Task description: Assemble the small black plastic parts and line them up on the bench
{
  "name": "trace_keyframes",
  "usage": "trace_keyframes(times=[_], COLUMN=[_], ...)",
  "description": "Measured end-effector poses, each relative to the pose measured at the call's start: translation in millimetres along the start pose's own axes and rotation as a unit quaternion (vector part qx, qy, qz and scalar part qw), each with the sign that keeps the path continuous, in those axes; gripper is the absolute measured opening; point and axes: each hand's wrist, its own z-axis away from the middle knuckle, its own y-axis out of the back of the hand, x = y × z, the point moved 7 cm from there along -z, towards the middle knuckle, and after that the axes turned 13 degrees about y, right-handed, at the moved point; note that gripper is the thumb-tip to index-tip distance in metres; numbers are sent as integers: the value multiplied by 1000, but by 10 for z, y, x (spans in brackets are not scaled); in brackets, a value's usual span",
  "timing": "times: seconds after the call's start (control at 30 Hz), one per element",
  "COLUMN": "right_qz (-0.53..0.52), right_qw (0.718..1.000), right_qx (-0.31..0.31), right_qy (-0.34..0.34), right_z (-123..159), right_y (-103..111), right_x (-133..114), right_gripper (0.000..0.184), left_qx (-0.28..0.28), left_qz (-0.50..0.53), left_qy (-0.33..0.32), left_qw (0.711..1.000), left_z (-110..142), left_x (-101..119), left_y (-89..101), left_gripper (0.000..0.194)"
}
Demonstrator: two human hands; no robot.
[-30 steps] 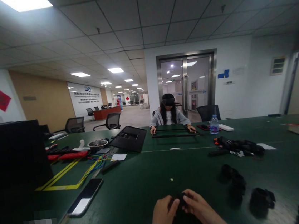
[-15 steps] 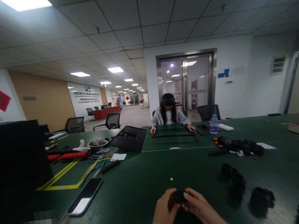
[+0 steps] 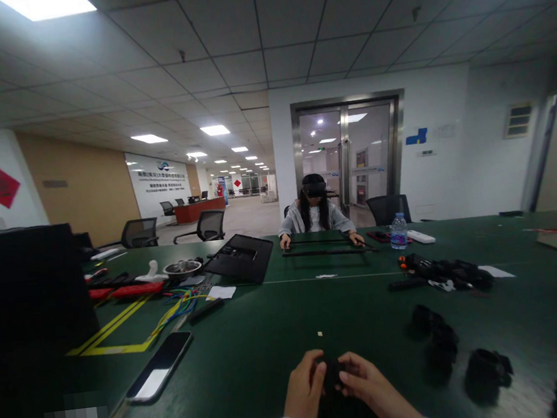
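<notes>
Between my two hands, low in the middle of the view, is a small dark piece point(image 3: 332, 372); its kind is too dark to make out. My left hand point(image 3: 304, 390) grips it from the left, thumb and fingers closed. From the right my right hand point(image 3: 372, 386) pinches it with thumb and forefinger. Both hands are just above the green table point(image 3: 257, 372). Beyond the fingertips lies a tiny pale square point(image 3: 319, 334). Several black strap-like bundles, one of them a rolled bundle point(image 3: 487, 373), lie to the right of my hands.
A phone point(image 3: 160, 367) lies on the left, near coloured wires point(image 3: 183, 304) and a black monitor point(image 3: 29, 291). Across the table a person point(image 3: 317, 215) in a headset holds a black frame point(image 3: 324, 253). A water bottle point(image 3: 398, 232) and black gear point(image 3: 449, 272) are farther right.
The dark piece has turned between my fingers, and its broad face shows less. My left thumb has shifted up, and my right fingers have changed their grip slightly.
</notes>
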Motion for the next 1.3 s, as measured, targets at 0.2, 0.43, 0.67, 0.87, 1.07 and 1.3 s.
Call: trace_keyframes(times=[0.2,0.43,0.67,0.87,1.07,1.3], right_qz=[-46,-33,76,105,46,-18], right_qw=[999,999,996,991,999,999], right_qx=[13,9,-52,-74,10,48], right_qy=[6,1,8,28,-7,3], right_z=[-29,-20,-3,-15,-13,-34], right_y=[48,38,-36,-50,61,112], right_x=[55,25,-64,-57,15,41], right_gripper=[17,18,21,23,26,25], left_qx=[2,2,86,64,69,24], left_qz=[1,-40,-98,-51,-29,40], left_qy=[-65,-38,-28,-17,-24,-121], left_qw=[998,998,991,996,997,992], left_z=[55,12,7,-7,42,90], left_x=[62,29,55,35,96,154], left_y=[-4,-21,87,86,123,79], left_gripper=[42,21,39,48,44,40])
